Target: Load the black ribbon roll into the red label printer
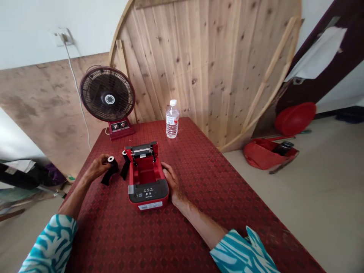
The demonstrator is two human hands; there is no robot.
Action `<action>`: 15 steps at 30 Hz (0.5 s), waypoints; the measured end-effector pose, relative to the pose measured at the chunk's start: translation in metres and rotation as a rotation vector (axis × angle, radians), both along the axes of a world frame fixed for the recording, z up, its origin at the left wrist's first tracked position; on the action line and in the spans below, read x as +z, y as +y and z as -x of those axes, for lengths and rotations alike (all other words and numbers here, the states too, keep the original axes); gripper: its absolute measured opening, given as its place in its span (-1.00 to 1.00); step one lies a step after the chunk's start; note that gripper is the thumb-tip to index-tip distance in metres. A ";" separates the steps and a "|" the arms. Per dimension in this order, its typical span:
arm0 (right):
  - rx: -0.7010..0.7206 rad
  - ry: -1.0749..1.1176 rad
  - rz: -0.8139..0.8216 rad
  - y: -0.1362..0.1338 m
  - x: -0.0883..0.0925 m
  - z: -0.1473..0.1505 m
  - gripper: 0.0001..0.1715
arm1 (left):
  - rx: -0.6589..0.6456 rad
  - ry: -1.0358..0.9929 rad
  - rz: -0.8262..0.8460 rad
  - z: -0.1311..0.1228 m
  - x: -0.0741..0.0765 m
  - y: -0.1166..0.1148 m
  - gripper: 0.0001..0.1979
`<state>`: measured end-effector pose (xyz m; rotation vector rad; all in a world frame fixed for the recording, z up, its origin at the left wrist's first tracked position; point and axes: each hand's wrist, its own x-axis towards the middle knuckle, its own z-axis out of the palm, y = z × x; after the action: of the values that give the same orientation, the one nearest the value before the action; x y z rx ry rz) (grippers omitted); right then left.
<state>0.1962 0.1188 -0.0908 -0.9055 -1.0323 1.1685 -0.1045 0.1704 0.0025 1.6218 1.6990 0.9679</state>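
Observation:
A red and black label printer (148,193) sits on the table with its lid (143,149) raised and its red inner bay showing. Along its right side lies my right hand (173,183), gripping the edge. Left of the printer, my left hand (99,167) pinches a small black roll (113,166) with a white core, and a loose black strip hangs from it. Between that roll and the printer is a second black roll (125,165), also with a strip trailing down. The printer partly hides this second roll.
The table has a red patterned cover (199,182). At its far end stand a dark red fan (109,99) and a clear water bottle (172,120). A round wooden panel (210,64) leans behind. A red bag (260,154) lies on the floor to the right.

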 end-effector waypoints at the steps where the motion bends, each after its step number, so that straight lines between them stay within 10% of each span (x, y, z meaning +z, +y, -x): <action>1: 0.002 -0.003 0.000 0.000 0.000 0.000 -0.55 | -0.008 0.009 0.008 -0.002 -0.003 0.000 -0.61; 8: 0.013 -0.033 -0.007 -0.001 0.002 -0.001 -0.56 | -0.052 0.147 0.009 -0.004 0.015 0.011 -0.45; 15: 0.022 -0.008 0.003 -0.003 0.006 -0.001 -0.54 | -0.108 0.303 0.060 -0.029 0.018 0.048 -0.78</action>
<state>0.1972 0.1162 -0.0850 -0.9045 -1.0496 1.1855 -0.0758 0.2183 0.0208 1.8726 1.7941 0.6368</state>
